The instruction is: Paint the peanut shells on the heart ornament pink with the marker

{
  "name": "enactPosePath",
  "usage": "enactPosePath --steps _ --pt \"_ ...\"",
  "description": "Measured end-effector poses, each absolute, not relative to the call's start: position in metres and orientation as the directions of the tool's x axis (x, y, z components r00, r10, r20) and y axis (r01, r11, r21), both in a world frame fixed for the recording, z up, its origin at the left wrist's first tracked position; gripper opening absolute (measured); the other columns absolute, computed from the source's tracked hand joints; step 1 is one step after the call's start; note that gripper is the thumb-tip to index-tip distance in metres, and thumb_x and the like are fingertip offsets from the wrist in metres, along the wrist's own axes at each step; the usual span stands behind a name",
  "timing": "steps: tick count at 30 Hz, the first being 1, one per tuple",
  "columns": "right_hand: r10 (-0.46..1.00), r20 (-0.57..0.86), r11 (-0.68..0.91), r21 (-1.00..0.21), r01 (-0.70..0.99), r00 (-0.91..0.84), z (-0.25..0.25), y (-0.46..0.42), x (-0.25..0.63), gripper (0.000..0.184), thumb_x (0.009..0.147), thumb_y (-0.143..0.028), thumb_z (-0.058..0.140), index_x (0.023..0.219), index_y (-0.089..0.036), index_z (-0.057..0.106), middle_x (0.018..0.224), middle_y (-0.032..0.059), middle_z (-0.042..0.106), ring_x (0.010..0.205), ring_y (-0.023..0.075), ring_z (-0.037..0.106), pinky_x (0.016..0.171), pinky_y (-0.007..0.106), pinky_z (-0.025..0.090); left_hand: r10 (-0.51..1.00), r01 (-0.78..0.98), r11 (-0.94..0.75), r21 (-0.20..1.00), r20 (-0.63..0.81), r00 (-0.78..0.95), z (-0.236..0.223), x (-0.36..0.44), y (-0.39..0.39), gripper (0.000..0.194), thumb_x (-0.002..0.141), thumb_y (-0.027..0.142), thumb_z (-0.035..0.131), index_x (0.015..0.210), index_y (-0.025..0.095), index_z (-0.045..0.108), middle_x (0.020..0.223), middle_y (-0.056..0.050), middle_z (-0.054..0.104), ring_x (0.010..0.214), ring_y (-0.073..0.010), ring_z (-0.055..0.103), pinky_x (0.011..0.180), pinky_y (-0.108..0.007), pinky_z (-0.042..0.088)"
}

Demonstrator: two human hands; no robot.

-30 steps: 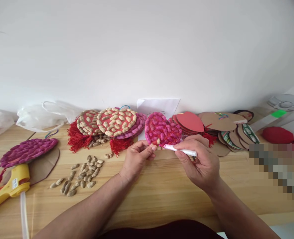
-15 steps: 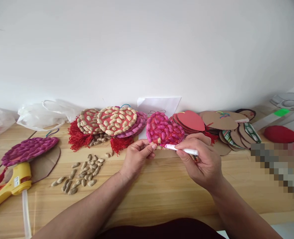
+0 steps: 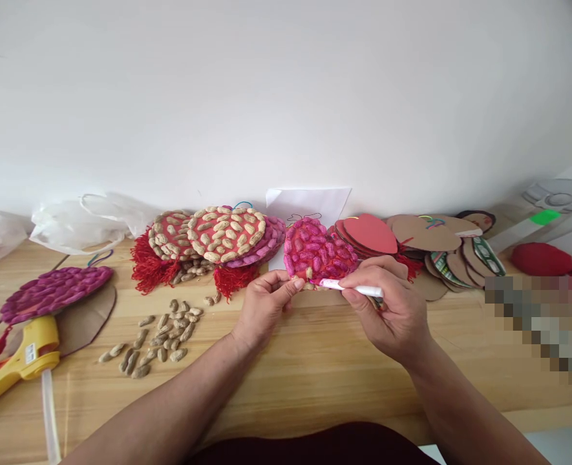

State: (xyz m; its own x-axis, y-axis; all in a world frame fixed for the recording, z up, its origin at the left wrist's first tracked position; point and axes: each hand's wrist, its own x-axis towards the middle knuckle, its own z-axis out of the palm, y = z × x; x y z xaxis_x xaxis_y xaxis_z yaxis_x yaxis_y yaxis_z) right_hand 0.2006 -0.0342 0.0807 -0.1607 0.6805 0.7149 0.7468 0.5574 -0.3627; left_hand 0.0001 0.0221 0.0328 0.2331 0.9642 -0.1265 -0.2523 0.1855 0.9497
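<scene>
A heart-shaped board covered with peanuts (image 3: pixel 320 248), most of them coloured magenta, is held up off the table at mid-view. My left hand (image 3: pixel 267 303) pinches its lower left edge between thumb and fingers. Close to that thumb one peanut (image 3: pixel 309 272) still shows its tan shell. A white marker pen (image 3: pixel 356 287) is gripped in my right hand (image 3: pixel 392 310), its tip at the board's lower edge among the peanuts. Whether the tip touches a shell I cannot tell. Behind the board leans a white sheet of paper (image 3: pixel 315 200).
Loose peanuts (image 3: pixel 167 332) lie left of my left hand. Peanut-covered hearts (image 3: pixel 226 234) with red tassels stand behind them. At far left are a yellow glue gun (image 3: pixel 38 349) and a purple peanut heart (image 3: pixel 57 290). Red hearts (image 3: pixel 370 232) and cardboard shapes (image 3: pixel 424 234) are stacked to the right.
The marker has shifted very slightly at the board's lower edge, with my right hand moving a little left. My left hand keeps its hold on the board.
</scene>
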Motion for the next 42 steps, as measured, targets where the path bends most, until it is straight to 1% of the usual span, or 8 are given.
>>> enactPosePath --steps 7,14,18,27,31,35,40,42 --pt "0.696 0.699 0.569 -0.399 0.719 -0.162 0.0808 -0.0347 0.2022 0.012 0.089 -0.017 0.065 0.097 -0.025 0.067 0.083 0.0006 0.072 0.091 0.0222 0.062 0.087 0.041 0.044 0.965 -0.227 0.168 0.959 -0.114 0.235 0.0336 -0.0007 0.0218 0.036 0.069 0.046 0.088 0.081 0.014 0.077 0.067 0.000 0.063 0.050 -0.0062 0.043 0.046 -0.021 0.034" --pt "0.685 0.703 0.572 -0.356 0.739 -0.191 0.0820 -0.0352 0.2008 0.009 0.090 -0.018 0.065 0.096 -0.025 0.065 0.082 0.0003 0.071 0.092 0.0220 0.061 0.087 0.041 0.042 0.967 -0.222 0.147 0.964 -0.092 0.239 0.0328 -0.0010 0.0225 0.033 0.071 0.043 0.087 0.087 0.015 0.078 0.073 -0.001 0.067 0.051 -0.0059 0.044 0.046 -0.020 0.035" --pt "0.685 0.704 0.568 -0.356 0.742 -0.187 0.0819 -0.0347 0.2015 0.010 0.089 -0.018 0.065 0.095 -0.026 0.066 0.081 0.0002 0.071 0.092 0.0227 0.062 0.087 0.042 0.043 0.968 -0.222 0.148 0.964 -0.096 0.231 0.0329 -0.0007 0.0224 0.033 0.071 0.043 0.087 0.085 0.015 0.078 0.075 -0.002 0.069 0.052 -0.0060 0.044 0.047 -0.020 0.035" --pt "0.663 0.720 0.561 -0.300 0.771 -0.202 0.0807 -0.0348 0.2007 0.011 0.089 -0.017 0.065 0.096 -0.026 0.065 0.082 -0.0001 0.073 0.092 0.0226 0.062 0.088 0.042 0.041 0.975 -0.252 0.135 0.958 -0.083 0.204 0.0333 -0.0004 0.0220 0.032 0.069 0.043 0.088 0.081 0.016 0.076 0.068 0.002 0.063 0.052 -0.0060 0.042 0.048 -0.020 0.034" --pt "0.668 0.721 0.572 -0.338 0.747 -0.184 0.0822 -0.0349 0.2022 0.011 0.089 -0.017 0.066 0.097 -0.025 0.066 0.082 0.0003 0.072 0.093 0.0222 0.062 0.088 0.042 0.043 0.972 -0.281 0.151 0.948 -0.090 0.218 0.0335 -0.0006 0.0224 0.032 0.069 0.042 0.089 0.080 0.016 0.075 0.065 0.003 0.061 0.050 -0.0054 0.043 0.047 -0.019 0.033" --pt "0.682 0.709 0.569 -0.363 0.738 -0.178 0.0824 -0.0346 0.2033 0.012 0.090 -0.017 0.066 0.098 -0.026 0.066 0.083 0.0006 0.072 0.092 0.0221 0.061 0.087 0.042 0.044 0.962 -0.299 0.203 0.933 -0.132 0.240 0.0339 -0.0002 0.0219 0.035 0.067 0.044 0.090 0.081 0.015 0.074 0.062 0.004 0.058 0.048 -0.0052 0.043 0.043 -0.018 0.031" --pt "0.674 0.727 0.573 -0.404 0.713 -0.130 0.0817 -0.0331 0.2064 0.016 0.089 -0.014 0.066 0.101 -0.026 0.066 0.086 0.0015 0.072 0.092 0.0222 0.061 0.085 0.042 0.046 0.958 -0.299 0.209 0.931 -0.134 0.252 0.0334 0.0001 0.0219 0.037 0.066 0.044 0.090 0.084 0.014 0.075 0.065 0.002 0.060 0.048 -0.0041 0.042 0.042 -0.018 0.030" --pt "0.658 0.743 0.579 -0.395 0.713 -0.122 0.0809 -0.0327 0.2066 0.017 0.089 -0.013 0.066 0.101 -0.026 0.066 0.086 0.0014 0.072 0.092 0.0220 0.061 0.085 0.042 0.046 0.959 -0.296 0.200 0.934 -0.124 0.254 0.0329 0.0000 0.0222 0.037 0.068 0.043 0.090 0.085 0.014 0.075 0.067 0.002 0.061 0.047 -0.0036 0.042 0.042 -0.018 0.031"
